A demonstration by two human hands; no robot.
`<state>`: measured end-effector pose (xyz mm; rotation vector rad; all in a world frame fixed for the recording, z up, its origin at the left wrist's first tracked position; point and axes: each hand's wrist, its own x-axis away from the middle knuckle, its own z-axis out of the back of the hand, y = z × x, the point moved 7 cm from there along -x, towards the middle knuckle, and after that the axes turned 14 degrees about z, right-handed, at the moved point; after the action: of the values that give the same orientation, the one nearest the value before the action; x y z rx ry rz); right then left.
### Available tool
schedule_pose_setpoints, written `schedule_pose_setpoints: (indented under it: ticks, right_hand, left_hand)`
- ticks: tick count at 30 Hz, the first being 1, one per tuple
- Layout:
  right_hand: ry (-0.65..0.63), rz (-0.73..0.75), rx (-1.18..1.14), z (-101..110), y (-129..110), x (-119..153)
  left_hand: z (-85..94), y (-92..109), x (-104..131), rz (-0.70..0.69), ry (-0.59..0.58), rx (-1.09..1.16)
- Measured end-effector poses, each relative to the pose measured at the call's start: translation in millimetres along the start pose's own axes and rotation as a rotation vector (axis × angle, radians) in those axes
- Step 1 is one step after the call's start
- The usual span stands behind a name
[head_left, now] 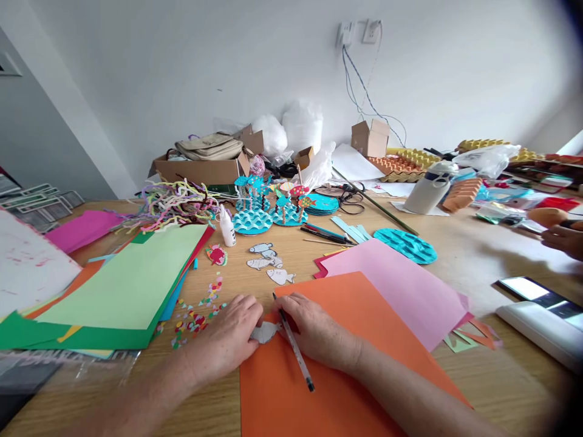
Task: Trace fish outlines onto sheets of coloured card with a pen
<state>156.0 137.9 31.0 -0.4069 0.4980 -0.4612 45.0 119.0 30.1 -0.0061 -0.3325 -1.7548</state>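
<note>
My right hand (pixel 314 331) is closed around a pen (pixel 298 358), its tip at the upper left of an orange sheet (pixel 328 382). A small white fish cutout (pixel 264 332) lies on the sheet's left edge, between my hands. My left hand (pixel 234 332) presses on the cutout's left side, fingers bent together. Beyond my hands lie several grey and white paper fish (pixel 280 276) and a red paper fish (pixel 217 255). Small coloured paper bits (pixel 195 321) are scattered left of my left hand.
Green sheets (pixel 132 279) are stacked left, pink sheets (pixel 387 279) right. Behind stand a glue bottle (pixel 226 227), blue wave models (pixel 252 220) and pipe cleaners (pixel 177 203). Another person's hand (pixel 565 240) is at far right, above a white device (pixel 542 331).
</note>
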Motion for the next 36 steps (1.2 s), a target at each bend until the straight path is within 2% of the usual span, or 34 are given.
schedule_pose_setpoints:
  ticks: [6,14,20,24,28,30,33,36]
  right_hand:
    - [0.011,0.017,-0.001,1,0,-1]
    - [-0.022,-0.067,-0.048,0,7,-1]
    - [0.035,-0.059,-0.081,2,6,-1]
    - [0.151,-0.118,-0.193,10,12,-1]
    - [0.444,-0.184,-0.319,36,21,5]
    - [0.536,-0.222,-0.356,45,26,9]
    - [0.565,-0.258,-0.406,48,29,12]
    - [0.556,-0.251,-0.403,47,31,11]
  left_hand:
    - [-7.1,-6,-2,-0.002,-0.014,0.002]
    - [-2.0,-6,-8,-0.002,-0.048,-0.003]
    - [0.3,-6,-11,-0.002,-0.032,0.116]
    - [13.6,-5,-15,-0.001,-0.024,0.293]
    - [38.4,-16,-27,0.040,-0.009,0.529]
    - [50.8,-28,-38,0.090,0.033,0.658]
    - [60.5,-41,-58,0.140,0.084,0.831]
    - [59.5,-46,-81,0.162,0.103,0.945]
